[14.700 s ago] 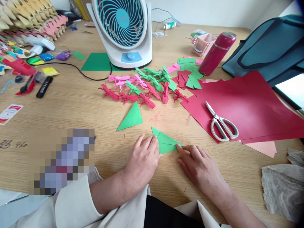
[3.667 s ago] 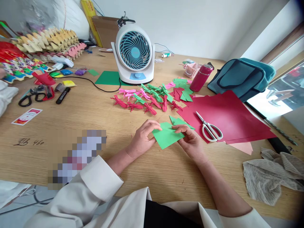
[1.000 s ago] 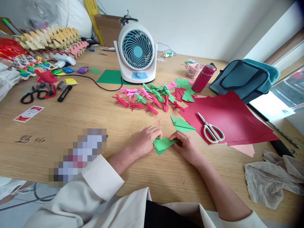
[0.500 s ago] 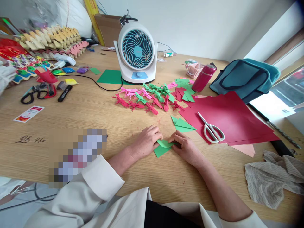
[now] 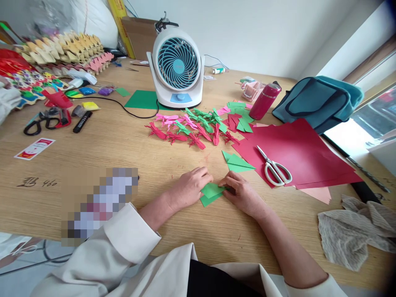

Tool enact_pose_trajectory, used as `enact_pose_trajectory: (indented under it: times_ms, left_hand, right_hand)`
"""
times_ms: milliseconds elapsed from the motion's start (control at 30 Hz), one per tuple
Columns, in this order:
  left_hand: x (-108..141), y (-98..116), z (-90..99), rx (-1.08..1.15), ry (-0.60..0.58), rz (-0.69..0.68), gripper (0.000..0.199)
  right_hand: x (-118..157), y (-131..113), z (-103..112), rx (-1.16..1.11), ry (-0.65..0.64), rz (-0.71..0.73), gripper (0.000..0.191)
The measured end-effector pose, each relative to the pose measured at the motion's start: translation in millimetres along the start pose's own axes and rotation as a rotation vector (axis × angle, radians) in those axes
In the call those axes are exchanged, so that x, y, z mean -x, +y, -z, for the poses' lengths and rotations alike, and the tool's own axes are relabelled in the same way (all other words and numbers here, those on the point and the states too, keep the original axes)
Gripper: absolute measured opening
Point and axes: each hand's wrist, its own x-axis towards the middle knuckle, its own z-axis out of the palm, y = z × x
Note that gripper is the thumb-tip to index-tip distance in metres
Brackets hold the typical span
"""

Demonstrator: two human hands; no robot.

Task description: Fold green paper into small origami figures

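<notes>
A small green sheet of paper [image 5: 212, 192] lies on the wooden table, partly folded over toward me, its flap covering much of the lower layer. My left hand [image 5: 194, 185] grips its upper left edge with bent fingers. At the right edge, my right hand [image 5: 239, 192] pinches the same paper between thumb and fingers. Some fingertips are hidden behind the hands. Just beyond my right hand lie folded green paper pieces [image 5: 239, 162]. White-handled scissors [image 5: 277, 171] rest on large red sheets [image 5: 305, 152] to the right.
Folded red, pink and green paper figures [image 5: 194, 128] lie beyond my hands, in front of a white fan [image 5: 178, 66]. A red flask [image 5: 265, 101] and teal bag [image 5: 318, 103] stand at the right. A grey cloth [image 5: 346, 237] lies near the right edge; a black marker [image 5: 82, 122] is at left.
The upper flap of the green paper has come further down toward me and covers more of the lower layer. Both hands stay in nearly the same place.
</notes>
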Motion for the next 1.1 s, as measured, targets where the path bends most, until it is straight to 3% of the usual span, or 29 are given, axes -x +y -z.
enact_pose_trajectory:
  times_ms: [167, 433, 567, 700, 867, 1100]
  left_hand:
    - [0, 1, -0.1, -0.033, -0.010, -0.022, 0.029]
    - [0, 2, 1.3, -0.066, -0.019, -0.106, 0.008]
    - [1, 5, 3.5, -0.079, -0.015, -0.112, 0.008]
    - [3, 9, 4.4, -0.096, -0.024, -0.103, 0.023]
    - [2, 11, 2.9, -0.128, -0.020, -0.071, 0.011]
    - [3, 13, 3.9, -0.166, -0.019, -0.041, 0.010]
  right_hand:
    - [0, 1, 0, 0.015, -0.010, 0.021, 0.027]
    - [1, 0, 3, 0.077, -0.033, 0.080, 0.027]
    - [2, -1, 5, 0.090, -0.036, 0.090, 0.022]
    - [2, -3, 6, 0.104, -0.053, 0.086, 0.020]
    - [2, -7, 6, 0.132, -0.072, 0.082, 0.016]
    - [3, -9, 7, 0.158, -0.082, 0.096, 0.012]
